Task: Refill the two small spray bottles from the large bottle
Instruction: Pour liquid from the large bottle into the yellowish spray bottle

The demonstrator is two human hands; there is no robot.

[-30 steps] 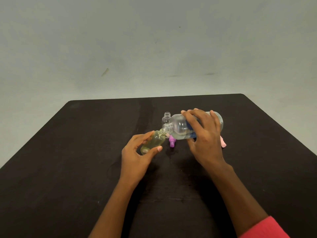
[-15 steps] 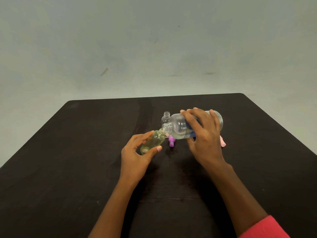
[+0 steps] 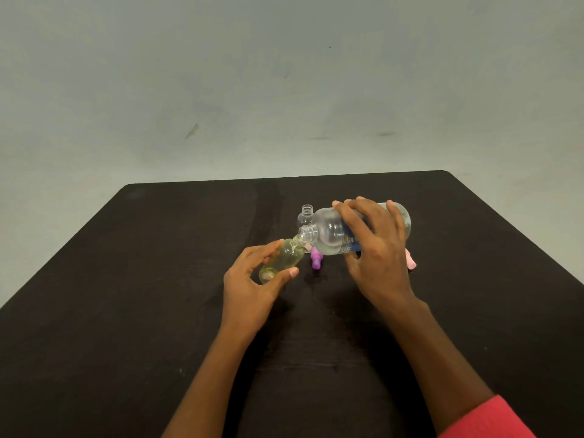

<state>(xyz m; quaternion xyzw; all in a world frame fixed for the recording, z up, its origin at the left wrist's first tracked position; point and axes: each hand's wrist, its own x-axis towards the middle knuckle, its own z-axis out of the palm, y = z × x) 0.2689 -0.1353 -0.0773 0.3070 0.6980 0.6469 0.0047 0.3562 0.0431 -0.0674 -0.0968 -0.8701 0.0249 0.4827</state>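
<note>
Now, above a dark table [image 3: 158,279], the right hand [image 3: 376,248] curls its fingers round the large bottle [image 3: 331,230], tipped level, mouth meeting the yellowish small bottle [image 3: 284,257] pinched in the left hand [image 3: 249,289]. First refill seems underway; next, the clear small bottle [image 3: 306,216] behind needs filling.

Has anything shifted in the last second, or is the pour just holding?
Nothing visibly moved. The right hand still holds the large bottle tipped on its side, its mouth at the neck of the yellowish small bottle, which the left hand holds tilted. The other small bottle stands open behind them. No grip was taken or released.
</note>
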